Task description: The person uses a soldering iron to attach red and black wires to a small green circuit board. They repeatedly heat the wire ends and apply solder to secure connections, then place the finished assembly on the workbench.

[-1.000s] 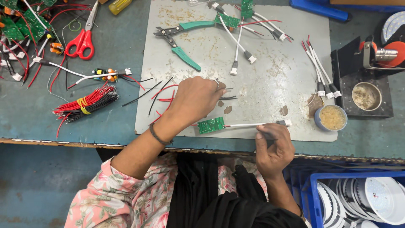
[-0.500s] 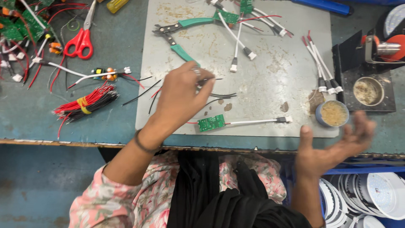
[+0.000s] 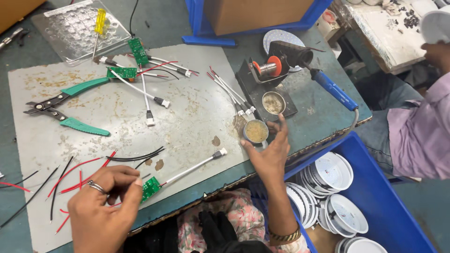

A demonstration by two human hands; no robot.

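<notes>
1. I see the small green circuit board point(image 3: 151, 188) lying near the front edge of the grey mat point(image 3: 197, 112), with a white cable point(image 3: 194, 167) running from it up to the right.
2. My left hand point(image 3: 101, 208) sits just left of that board, fingers curled narrow with the tips pinched close together; one fingertip is just at the board's edge, and I cannot tell whether it grips anything.
3. My right hand point(image 3: 269, 157) is spread wide and holds nothing, its fingers reaching at the small round tin of yellowish paste point(image 3: 256, 131).
4. Loose red and black wires point(image 3: 89, 171) lie on the mat above my left hand.
5. Green-handled pliers point(image 3: 65, 110) rest further back on the bench point(image 3: 323, 100).
6. A blue-handled soldering iron point(image 3: 333, 89) sits in its stand at the right.
</notes>
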